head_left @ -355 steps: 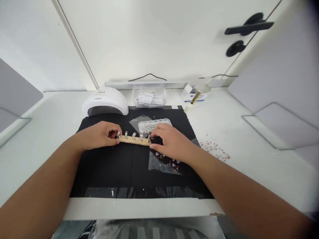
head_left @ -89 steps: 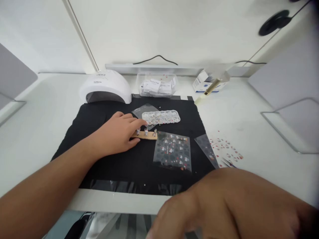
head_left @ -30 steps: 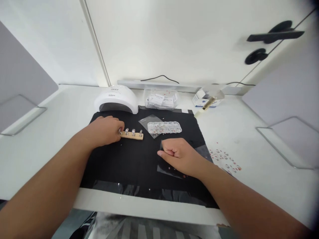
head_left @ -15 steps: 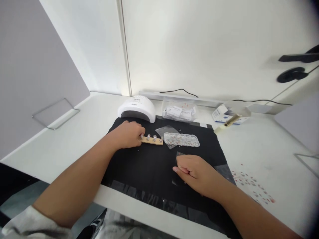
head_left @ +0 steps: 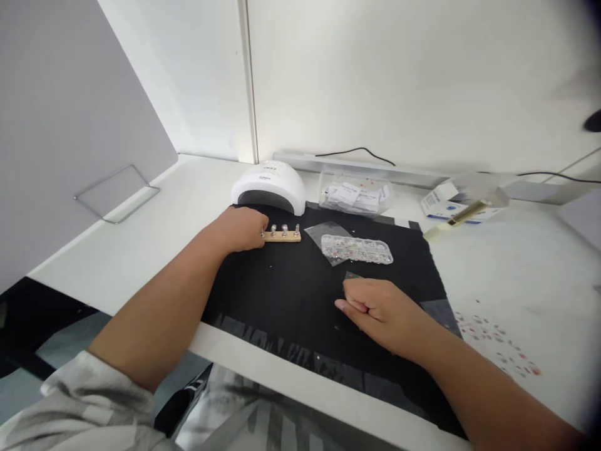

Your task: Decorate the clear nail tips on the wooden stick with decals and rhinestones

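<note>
My left hand [head_left: 246,229] is closed on the left end of a narrow wooden strip [head_left: 285,237], just in front of the white nail lamp [head_left: 270,178]. Several small clear pieces [head_left: 284,230] stand upright in a row on the strip; its far left end is hidden by my fingers. My right hand [head_left: 375,310] rests on the black mat [head_left: 282,294] with its fingers curled into a loose fist. Whatever those fingers may hold is hidden. A corner of clear film [head_left: 351,275] pokes out behind it. Beyond lies a clear compartment case [head_left: 357,249] of tiny gems, partly over a transparent sheet [head_left: 323,233].
A clear tub [head_left: 355,195] of white packets stands at the back. Right of it are an opened white-and-blue box [head_left: 441,200] and a gold-coloured object [head_left: 468,213]. Small reddish and grey bits [head_left: 498,344] are scattered on the white table at right.
My left hand has moved the wooden strip leftward and closer to the nail lamp. My right hand keeps its curled pose on the mat. The whole view has shifted slightly.
</note>
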Action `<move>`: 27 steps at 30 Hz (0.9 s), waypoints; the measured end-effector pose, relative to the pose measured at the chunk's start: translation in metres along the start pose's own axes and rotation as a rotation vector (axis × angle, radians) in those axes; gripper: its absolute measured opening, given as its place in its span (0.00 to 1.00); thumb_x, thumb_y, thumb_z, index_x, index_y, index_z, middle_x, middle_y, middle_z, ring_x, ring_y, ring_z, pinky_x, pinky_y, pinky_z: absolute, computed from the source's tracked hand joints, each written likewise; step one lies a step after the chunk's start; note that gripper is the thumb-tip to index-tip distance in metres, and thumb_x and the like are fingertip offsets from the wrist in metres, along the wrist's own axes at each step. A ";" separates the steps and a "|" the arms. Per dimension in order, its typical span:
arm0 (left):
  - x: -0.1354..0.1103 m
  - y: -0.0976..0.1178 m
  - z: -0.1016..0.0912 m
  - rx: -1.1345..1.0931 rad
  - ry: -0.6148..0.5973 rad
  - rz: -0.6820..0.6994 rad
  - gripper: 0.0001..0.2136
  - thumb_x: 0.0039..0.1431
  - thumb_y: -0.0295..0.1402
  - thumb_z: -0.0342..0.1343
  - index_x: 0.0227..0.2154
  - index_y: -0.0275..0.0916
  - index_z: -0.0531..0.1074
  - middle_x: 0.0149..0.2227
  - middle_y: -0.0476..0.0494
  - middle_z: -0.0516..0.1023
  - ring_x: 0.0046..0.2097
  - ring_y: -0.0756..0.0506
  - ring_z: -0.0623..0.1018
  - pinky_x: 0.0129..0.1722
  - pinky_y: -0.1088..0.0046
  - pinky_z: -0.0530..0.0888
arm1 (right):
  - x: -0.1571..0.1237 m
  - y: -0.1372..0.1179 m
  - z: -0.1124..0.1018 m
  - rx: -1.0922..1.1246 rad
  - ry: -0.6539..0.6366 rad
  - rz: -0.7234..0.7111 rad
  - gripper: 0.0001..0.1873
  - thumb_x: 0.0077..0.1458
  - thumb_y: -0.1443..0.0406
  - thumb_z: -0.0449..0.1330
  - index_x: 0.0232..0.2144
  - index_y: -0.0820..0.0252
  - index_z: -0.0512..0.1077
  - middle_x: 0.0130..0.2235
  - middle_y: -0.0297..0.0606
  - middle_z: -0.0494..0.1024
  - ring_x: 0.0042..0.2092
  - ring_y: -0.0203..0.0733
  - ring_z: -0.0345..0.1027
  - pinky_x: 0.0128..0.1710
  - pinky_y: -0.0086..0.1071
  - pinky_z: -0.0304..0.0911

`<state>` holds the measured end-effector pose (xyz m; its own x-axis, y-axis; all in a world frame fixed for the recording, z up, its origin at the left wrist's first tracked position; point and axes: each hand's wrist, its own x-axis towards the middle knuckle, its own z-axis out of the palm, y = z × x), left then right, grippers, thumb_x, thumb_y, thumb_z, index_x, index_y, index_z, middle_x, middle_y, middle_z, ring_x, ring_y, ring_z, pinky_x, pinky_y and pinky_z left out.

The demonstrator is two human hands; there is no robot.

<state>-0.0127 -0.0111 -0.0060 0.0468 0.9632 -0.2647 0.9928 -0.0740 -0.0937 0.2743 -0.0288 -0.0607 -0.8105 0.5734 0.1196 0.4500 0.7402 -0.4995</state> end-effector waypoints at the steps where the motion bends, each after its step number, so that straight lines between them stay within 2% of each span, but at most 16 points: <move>1: 0.000 0.001 0.000 -0.008 0.001 -0.001 0.10 0.50 0.33 0.53 0.36 0.42 0.74 0.38 0.42 0.81 0.38 0.39 0.78 0.37 0.64 0.72 | 0.000 0.000 0.000 -0.001 0.015 -0.010 0.19 0.62 0.65 0.51 0.21 0.56 0.47 0.22 0.29 0.59 0.25 0.35 0.53 0.27 0.31 0.50; 3: 0.000 0.002 -0.001 -0.026 0.005 0.001 0.11 0.50 0.32 0.53 0.36 0.42 0.74 0.39 0.43 0.80 0.39 0.39 0.78 0.38 0.64 0.72 | -0.001 0.000 0.000 -0.003 0.058 -0.032 0.19 0.62 0.65 0.50 0.22 0.56 0.47 0.22 0.29 0.58 0.25 0.35 0.53 0.27 0.30 0.50; 8: -0.002 0.001 -0.004 -0.064 -0.017 -0.010 0.10 0.50 0.31 0.53 0.35 0.43 0.75 0.34 0.45 0.80 0.33 0.42 0.77 0.33 0.67 0.71 | -0.003 0.001 -0.001 -0.024 0.161 -0.088 0.20 0.62 0.66 0.51 0.22 0.56 0.45 0.21 0.28 0.57 0.25 0.34 0.53 0.26 0.30 0.50; 20: -0.002 -0.001 -0.003 -0.080 -0.021 -0.016 0.11 0.51 0.31 0.54 0.37 0.44 0.76 0.33 0.45 0.80 0.32 0.43 0.77 0.34 0.67 0.70 | -0.003 0.000 -0.002 -0.050 0.142 -0.117 0.20 0.60 0.67 0.54 0.22 0.56 0.46 0.21 0.28 0.58 0.24 0.33 0.53 0.25 0.28 0.51; 27: 0.002 0.001 -0.002 -0.068 -0.041 -0.022 0.09 0.55 0.33 0.57 0.38 0.41 0.76 0.36 0.45 0.79 0.38 0.43 0.77 0.40 0.66 0.71 | -0.002 0.000 -0.001 -0.068 0.135 -0.105 0.20 0.59 0.66 0.54 0.22 0.56 0.48 0.21 0.28 0.59 0.24 0.33 0.54 0.25 0.28 0.50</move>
<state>-0.0117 -0.0089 -0.0041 0.0216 0.9529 -0.3024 0.9988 -0.0336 -0.0347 0.2760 -0.0294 -0.0606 -0.7986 0.5304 0.2844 0.3940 0.8179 -0.4193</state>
